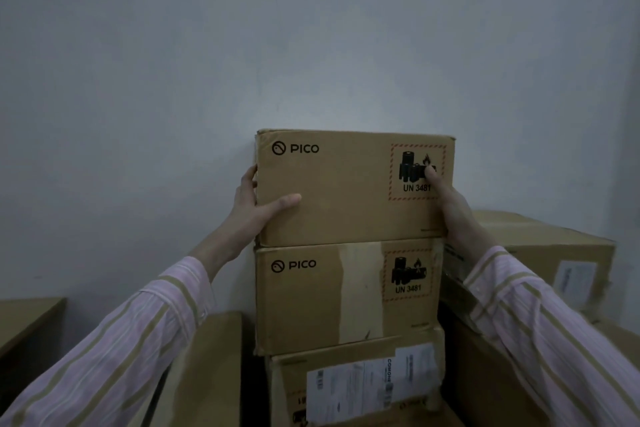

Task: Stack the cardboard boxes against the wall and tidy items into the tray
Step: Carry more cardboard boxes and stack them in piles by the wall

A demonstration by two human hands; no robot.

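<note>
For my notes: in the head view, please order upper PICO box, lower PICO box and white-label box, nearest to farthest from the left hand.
1. Upper PICO box, stack top, held by left hand.
2. Lower PICO box, directly beneath.
3. White-label box, stack bottom.

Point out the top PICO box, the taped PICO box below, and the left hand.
top PICO box [346, 191], head view, front face middle.
taped PICO box [298, 305], head view, front face below the logo.
left hand [252, 213], head view, base of thumb.

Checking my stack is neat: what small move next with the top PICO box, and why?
Probably nudge the top box slightly left, then let go: left hand and right hand grip its sides, and its right edge seems to overhang the lower box.
</note>
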